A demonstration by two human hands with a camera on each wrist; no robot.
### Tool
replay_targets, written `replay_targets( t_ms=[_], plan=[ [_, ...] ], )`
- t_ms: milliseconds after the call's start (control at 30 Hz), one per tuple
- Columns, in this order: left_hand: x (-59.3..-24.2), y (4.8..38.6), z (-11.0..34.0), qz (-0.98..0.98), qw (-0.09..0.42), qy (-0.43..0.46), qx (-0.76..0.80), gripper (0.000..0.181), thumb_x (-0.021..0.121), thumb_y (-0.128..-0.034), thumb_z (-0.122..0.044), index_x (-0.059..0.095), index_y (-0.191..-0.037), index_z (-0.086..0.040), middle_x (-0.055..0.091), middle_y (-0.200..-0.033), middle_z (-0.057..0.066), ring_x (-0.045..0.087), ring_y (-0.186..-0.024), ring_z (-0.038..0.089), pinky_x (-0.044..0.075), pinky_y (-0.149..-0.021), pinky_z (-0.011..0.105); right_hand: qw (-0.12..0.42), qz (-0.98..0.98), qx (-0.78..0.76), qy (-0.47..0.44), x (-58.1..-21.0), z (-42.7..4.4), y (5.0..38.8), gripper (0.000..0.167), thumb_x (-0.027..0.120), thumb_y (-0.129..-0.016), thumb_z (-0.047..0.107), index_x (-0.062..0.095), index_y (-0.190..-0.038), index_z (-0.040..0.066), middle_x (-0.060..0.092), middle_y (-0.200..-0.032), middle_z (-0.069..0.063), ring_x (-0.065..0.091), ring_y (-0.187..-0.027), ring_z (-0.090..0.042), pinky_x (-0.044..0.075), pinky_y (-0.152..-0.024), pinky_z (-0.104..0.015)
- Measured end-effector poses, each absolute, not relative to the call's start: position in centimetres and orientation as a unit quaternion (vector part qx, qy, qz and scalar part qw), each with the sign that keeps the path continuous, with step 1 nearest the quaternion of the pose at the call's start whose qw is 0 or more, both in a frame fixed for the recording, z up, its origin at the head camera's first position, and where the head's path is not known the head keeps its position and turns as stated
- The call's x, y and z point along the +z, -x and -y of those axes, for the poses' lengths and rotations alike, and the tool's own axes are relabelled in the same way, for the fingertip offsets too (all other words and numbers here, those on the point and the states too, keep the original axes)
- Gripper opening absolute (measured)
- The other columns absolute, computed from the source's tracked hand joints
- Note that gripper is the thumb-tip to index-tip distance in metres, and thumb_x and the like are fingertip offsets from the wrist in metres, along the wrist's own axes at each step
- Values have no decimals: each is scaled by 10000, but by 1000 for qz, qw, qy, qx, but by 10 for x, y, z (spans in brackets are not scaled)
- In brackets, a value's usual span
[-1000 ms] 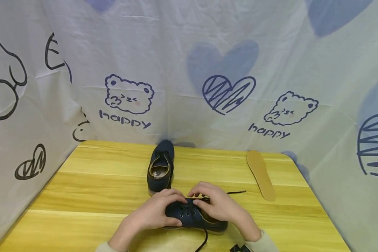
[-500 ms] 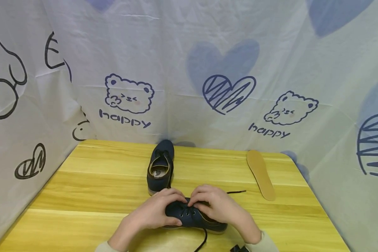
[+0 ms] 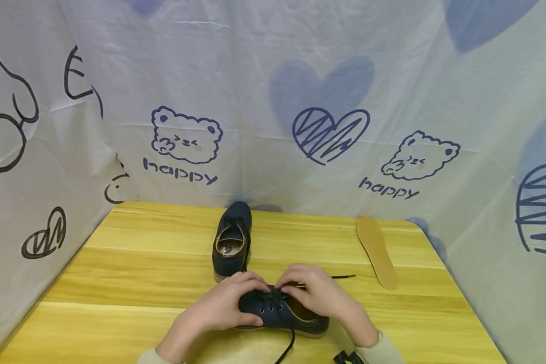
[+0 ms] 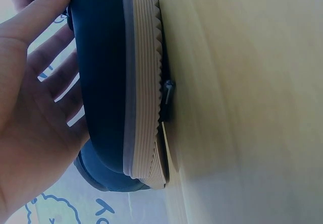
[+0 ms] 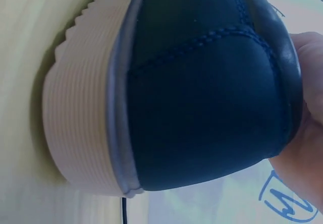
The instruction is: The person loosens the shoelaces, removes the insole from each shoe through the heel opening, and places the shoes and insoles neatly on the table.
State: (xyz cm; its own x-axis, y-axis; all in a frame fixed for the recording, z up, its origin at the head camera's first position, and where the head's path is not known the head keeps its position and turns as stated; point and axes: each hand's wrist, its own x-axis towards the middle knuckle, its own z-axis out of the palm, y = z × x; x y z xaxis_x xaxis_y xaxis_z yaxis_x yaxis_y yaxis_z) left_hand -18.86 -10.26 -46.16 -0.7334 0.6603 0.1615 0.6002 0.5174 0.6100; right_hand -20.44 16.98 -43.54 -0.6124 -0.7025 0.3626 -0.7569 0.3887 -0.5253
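Note:
A dark navy lace-up shoe (image 3: 283,319) lies sideways near the table's front, its toe to the left. My left hand (image 3: 223,305) grips its toe end, thumb on the near side and fingers over the far side. In the left wrist view the ribbed pale sole (image 4: 144,82) rests on the table. With thumb and fingertips together, my right hand (image 3: 317,293) pinches the black shoelace (image 3: 272,301) at the top of the lacing. In the right wrist view, the shoe's heel (image 5: 202,113) hides those fingertips. One loose lace end (image 3: 285,348) hangs on the near side.
A matching navy shoe (image 3: 229,260) stands behind the left hand, toe toward the curtain (image 3: 264,167). A tan insole (image 3: 376,253) lies at the back right of the wooden table (image 3: 141,268). Another lace end (image 3: 343,276) sticks out beyond the right hand.
My right thumb and fingers have come together at the lacing, then risen slightly and shifted right. The near lace end has swung a little left. My left hand has stayed in place.

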Motion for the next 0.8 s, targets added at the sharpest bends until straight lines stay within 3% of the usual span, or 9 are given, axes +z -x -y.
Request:
replay_targets(
  t_ms=[467, 600, 800],
  plan=[
    [-462, 189, 102, -873, 36, -364, 322, 499, 882, -840, -375, 692, -1287, -261, 600, -1336, -116, 554, -1258, 145, 470, -1063, 473, -11, 884, 363, -296, -442, -168, 207, 112, 683, -1006, 103, 730, -1100, 143, 721, -1009, 95, 679, -923, -62, 577, -844, -348],
    [-463, 189, 102, -873, 35, -364, 323, 501, 885, -837, -374, 693, -1286, -262, 600, -1332, -117, 556, -1257, 145, 472, -1061, 472, -20, 886, 361, -290, -441, -168, 207, 106, 679, -1008, 111, 727, -1103, 106, 718, -999, 100, 677, -925, -64, 567, -840, -319],
    [-463, 190, 102, -872, 33, -365, 323, 498, 881, -841, -384, 690, -1286, -271, 599, -1328, -124, 557, -1249, 143, 475, -1055, 470, -14, 878, 364, -309, -439, -170, 207, 122, 691, -1007, 123, 716, -1105, 190, 709, -1047, 78, 662, -946, -75, 573, -851, -356]
  ],
)
